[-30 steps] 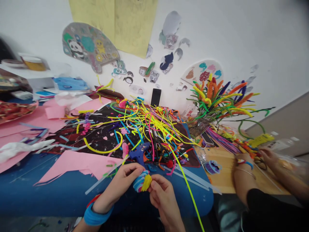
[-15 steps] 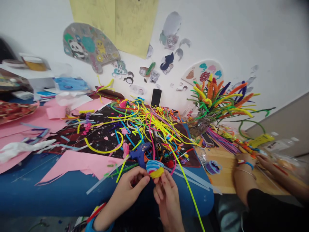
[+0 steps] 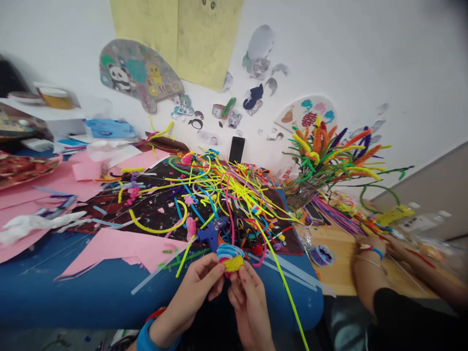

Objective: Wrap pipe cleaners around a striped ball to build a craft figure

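Observation:
Both my hands pinch a small pipe-cleaner coil [image 3: 229, 257] with a blue, pink and white striped top and a yellow band below. My left hand [image 3: 195, 287] grips it from the left, fingers curled. My right hand [image 3: 245, 292] holds its right underside with fingertips closed on it. A long yellow-green pipe cleaner [image 3: 285, 287] runs past my right hand toward the lower right. A blue glue gun [image 3: 211, 232] lies just behind the coil on the blue table [image 3: 91, 292].
A tangled heap of coloured pipe cleaners [image 3: 226, 190] covers a black mat. Pink paper [image 3: 124, 246] lies at the left. A vase of pipe-cleaner stems [image 3: 329, 151] stands at the right. Another person's hands [image 3: 380, 246] work on the wooden table there. A phone [image 3: 236, 149] leans against the wall.
My hands have lifted the coil and turned it from lying on its side to striped top up. The view has tilted down slightly.

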Demonstrator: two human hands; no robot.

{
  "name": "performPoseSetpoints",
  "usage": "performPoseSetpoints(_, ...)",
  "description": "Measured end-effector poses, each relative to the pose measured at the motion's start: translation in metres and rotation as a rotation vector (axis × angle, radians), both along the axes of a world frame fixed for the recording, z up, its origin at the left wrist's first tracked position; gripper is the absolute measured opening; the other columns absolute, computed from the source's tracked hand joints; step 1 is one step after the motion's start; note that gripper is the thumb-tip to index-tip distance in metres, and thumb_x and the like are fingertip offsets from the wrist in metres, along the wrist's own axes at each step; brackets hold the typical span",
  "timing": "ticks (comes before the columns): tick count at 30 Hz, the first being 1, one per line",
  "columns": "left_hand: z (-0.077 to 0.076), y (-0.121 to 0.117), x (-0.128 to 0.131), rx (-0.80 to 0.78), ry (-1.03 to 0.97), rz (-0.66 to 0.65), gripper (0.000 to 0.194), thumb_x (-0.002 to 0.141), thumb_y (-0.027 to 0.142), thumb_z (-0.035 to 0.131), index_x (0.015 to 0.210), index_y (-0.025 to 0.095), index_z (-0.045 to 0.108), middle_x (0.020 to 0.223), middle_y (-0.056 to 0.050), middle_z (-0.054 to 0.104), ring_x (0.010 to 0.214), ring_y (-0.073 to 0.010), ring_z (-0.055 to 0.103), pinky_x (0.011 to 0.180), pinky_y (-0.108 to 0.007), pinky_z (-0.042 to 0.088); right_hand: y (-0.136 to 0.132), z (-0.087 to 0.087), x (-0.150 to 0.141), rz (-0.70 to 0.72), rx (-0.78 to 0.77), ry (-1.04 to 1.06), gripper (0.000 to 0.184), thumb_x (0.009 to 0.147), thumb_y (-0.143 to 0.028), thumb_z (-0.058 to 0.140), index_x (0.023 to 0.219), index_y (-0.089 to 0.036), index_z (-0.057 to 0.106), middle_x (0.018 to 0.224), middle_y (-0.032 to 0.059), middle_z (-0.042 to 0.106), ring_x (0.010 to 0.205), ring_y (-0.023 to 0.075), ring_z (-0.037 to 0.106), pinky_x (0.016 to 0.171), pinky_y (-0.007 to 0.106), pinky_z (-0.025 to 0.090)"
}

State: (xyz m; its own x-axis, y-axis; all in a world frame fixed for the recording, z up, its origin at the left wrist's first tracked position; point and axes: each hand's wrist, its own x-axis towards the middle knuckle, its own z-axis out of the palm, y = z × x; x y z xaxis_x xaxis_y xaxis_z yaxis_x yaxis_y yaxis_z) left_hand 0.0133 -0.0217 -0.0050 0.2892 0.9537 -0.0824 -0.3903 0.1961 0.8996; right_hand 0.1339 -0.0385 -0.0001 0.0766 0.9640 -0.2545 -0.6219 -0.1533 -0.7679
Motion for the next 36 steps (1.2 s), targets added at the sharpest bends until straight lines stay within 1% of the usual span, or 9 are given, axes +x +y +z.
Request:
performPoseSetpoints(4,0.004,-0.002,-0.001,-0.03,-0.065,-0.042,0.035,0.082,0.049,0.074,0.082,0.016,0.062,0.061,0.005,0.053,0.041,-0.0022,0.033,0.039,-0.016,0.024,-0.001,-0.003,0.001,-0.003,0.006,-0.009,0.041,0.06,-0.045,0.092,0.069,-0.015,0.065,0.059,-0.0039,0.06,0.038,-0.0018,0.024,0.036,0.012,0.02)
performPoseSetpoints(8,0.006,-0.004,0.001,-0.07,-0.159,-0.112,0.032,0.074,0.036,0.083,0.093,0.017,0.067,0.069,0.004,0.058,0.037,0.0004,0.034,0.036,-0.015,0.025,-0.001,-0.003,0.0,-0.036,0.013,-0.001,0.037,0.062,-0.044,0.092,0.07,-0.016,0.068,0.057,-0.0058,0.054,0.044,0.0015,0.03,0.041,0.014,0.027)
performPoseSetpoints(13,0.0,-0.003,0.013,-0.068,-0.125,0.012,0.034,0.077,0.041,0.08,0.092,0.015,0.065,0.077,0.0,0.065,0.035,0.0005,0.039,0.035,-0.015,0.029,-0.001,-0.005,-0.005,-0.061,-0.04,0.049,0.041,0.058,-0.045,0.093,0.08,-0.019,0.071,0.062,-0.0048,0.054,0.052,0.0068,0.042,0.048,0.017,0.038)
performPoseSetpoints(16,-0.004,-0.004,0.021,-0.083,-0.113,0.07,0.039,0.077,0.047,0.079,0.086,0.014,0.061,0.064,0.001,0.064,0.037,-0.0033,0.044,0.035,-0.014,0.031,0.0,-0.01,-0.008,-0.05,-0.047,0.094,0.042,0.06,-0.05,0.091,0.072,-0.019,0.066,0.054,-0.0082,0.042,0.047,0.006,0.034,0.044,0.018,0.035)
performPoseSetpoints(19,-0.008,-0.006,0.026,-0.105,-0.105,0.141,0.042,0.076,0.053,0.077,0.085,0.016,0.059,0.053,0.004,0.058,0.041,-0.0073,0.049,0.036,-0.014,0.032,0.001,-0.016,-0.01,-0.049,-0.046,0.102,0.047,0.06,-0.053,0.09,0.067,-0.019,0.06,0.051,-0.0094,0.039,0.044,0.0052,0.026,0.04,0.017,0.029)
performPoseSetpoints(23,-0.008,-0.008,0.027,-0.142,-0.103,0.207,0.046,0.074,0.057,0.077,0.085,0.015,0.06,0.048,0.008,0.049,0.037,-0.0042,0.039,0.035,-0.013,0.026,0.003,-0.022,-0.01,0.006,-0.04,0.116,0.048,0.063,-0.052,0.09,0.065,-0.018,0.056,0.049,-0.011,0.036,0.044,0.0036,0.02,0.042,0.016,0.028)
performPoseSetpoints(28,-0.003,-0.007,0.024,-0.18,-0.13,0.257,0.048,0.068,0.056,0.082,0.081,0.014,0.064,0.045,0.012,0.038,0.038,-0.0013,0.024,0.037,-0.014,0.017,0.002,-0.017,-0.013,0.026,-0.047,0.156,0.049,0.061,-0.051,0.091,0.065,-0.017,0.056,0.048,-0.0124,0.032,0.044,0.0023,0.014,0.042,0.014,0.023)
performPoseSetpoints(33,-0.001,-0.009,0.024,-0.211,-0.142,0.315,0.046,0.061,0.052,0.087,0.076,0.013,0.068,0.047,0.009,0.044,0.041,-0.0021,0.028,0.04,-0.015,0.021,-0.001,-0.014,-0.018,-0.03,-0.07,0.141,0.05,0.057,-0.053,0.092,0.065,-0.017,0.058,0.049,-0.0115,0.032,0.045,0.0033,0.015,0.041,0.015,0.021)
performPoseSetpoints(36,0.001,-0.01,0.026,-0.221,-0.146,0.336,0.045,0.058,0.05,0.089,0.072,0.013,0.069,0.049,0.007,0.049,0.041,-0.0026,0.032,0.04,-0.016,0.024,-0.004,-0.016,-0.02,-0.097,-0.108,0.145,0.05,0.054,-0.053,0.093,0.065,-0.018,0.06,0.053,-0.0093,0.038,0.047,0.004,0.023,0.043,0.015,0.026)
